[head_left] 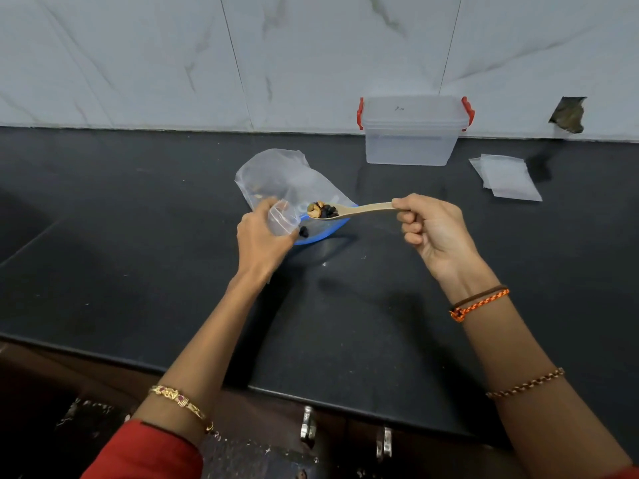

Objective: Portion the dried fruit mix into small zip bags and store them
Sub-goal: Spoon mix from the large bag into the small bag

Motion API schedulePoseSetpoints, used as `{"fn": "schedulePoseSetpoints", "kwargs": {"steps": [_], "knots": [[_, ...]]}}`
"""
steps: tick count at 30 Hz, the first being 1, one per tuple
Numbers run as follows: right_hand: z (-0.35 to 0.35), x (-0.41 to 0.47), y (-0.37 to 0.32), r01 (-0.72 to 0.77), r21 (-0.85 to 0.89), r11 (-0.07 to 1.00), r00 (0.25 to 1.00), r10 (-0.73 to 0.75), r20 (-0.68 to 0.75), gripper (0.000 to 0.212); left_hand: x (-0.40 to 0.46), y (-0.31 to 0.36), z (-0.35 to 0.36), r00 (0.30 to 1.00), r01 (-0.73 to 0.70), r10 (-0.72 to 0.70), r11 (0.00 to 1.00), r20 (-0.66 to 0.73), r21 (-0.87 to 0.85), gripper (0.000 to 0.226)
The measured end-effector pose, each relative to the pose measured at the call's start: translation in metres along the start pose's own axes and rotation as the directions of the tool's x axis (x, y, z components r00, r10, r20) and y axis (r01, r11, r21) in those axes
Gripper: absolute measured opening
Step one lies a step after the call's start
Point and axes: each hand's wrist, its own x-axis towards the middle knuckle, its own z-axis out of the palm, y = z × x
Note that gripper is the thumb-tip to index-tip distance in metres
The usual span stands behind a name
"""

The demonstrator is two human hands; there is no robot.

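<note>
Pretty even, soft indoor light, nothing blown out. The black counter (103, 236) soaks most of it up and only shows a faint sheen, plus blurry shadows of the arms just in front of the bowl (321, 233). The wall (138, 57) behind the bowl is the brightest part. Wide-angle bend curves the counter edge. Slightly soft overall, corners dimmer.

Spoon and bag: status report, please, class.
Right hand grips wooden spoon, loaded with dried fruit mix. Left hand holds zip bag open above blue bowl. Nothing in the way.
</note>
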Motion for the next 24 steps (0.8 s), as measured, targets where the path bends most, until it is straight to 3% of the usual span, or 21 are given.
{"fn": "schedulePoseSetpoints", "kwargs": {"steps": [8,13,17,19,21,22,24], "knots": [[0.018,0.003,-0.007,0.021,-0.181,0.983,0.993,0.001,0.121,0.021,-0.007,0.008,0.003,0.988,-0.155,0.152,0.982,0.040,0.105,0.043],[0.032,0.001,-0.003,0.074,-0.285,0.956,0.985,-0.026,0.169,0.016,-0.009,0.010,0.003,0.990,-0.133,0.133,0.991,0.056,0.002,0.039],[0.042,-0.002,0.001,0.228,-0.406,0.885,0.964,-0.145,0.225,0.009,-0.009,0.006,0.002,0.994,-0.073,0.080,0.994,0.080,-0.082,0.040],[0.044,-0.003,0.002,0.375,-0.469,0.799,0.920,-0.257,0.297,0.007,-0.008,0.003,0.001,0.994,-0.014,0.028,0.991,0.103,-0.131,0.042],[0.044,-0.003,0.001,0.551,-0.540,0.636,0.833,-0.383,0.399,0.003,-0.007,0.001,-0.001,0.993,0.030,-0.010,0.985,0.119,-0.170,0.045],[0.043,-0.002,0.000,0.642,-0.563,0.520,0.766,-0.449,0.459,0.003,-0.006,0.001,-0.002,0.992,0.049,-0.025,0.981,0.124,-0.190,0.045],[0.041,0.000,-0.001,0.816,-0.531,0.229,0.555,-0.571,0.605,0.008,-0.004,0.000,-0.005,0.991,0.076,-0.046,0.969,0.129,-0.236,0.042]]}}
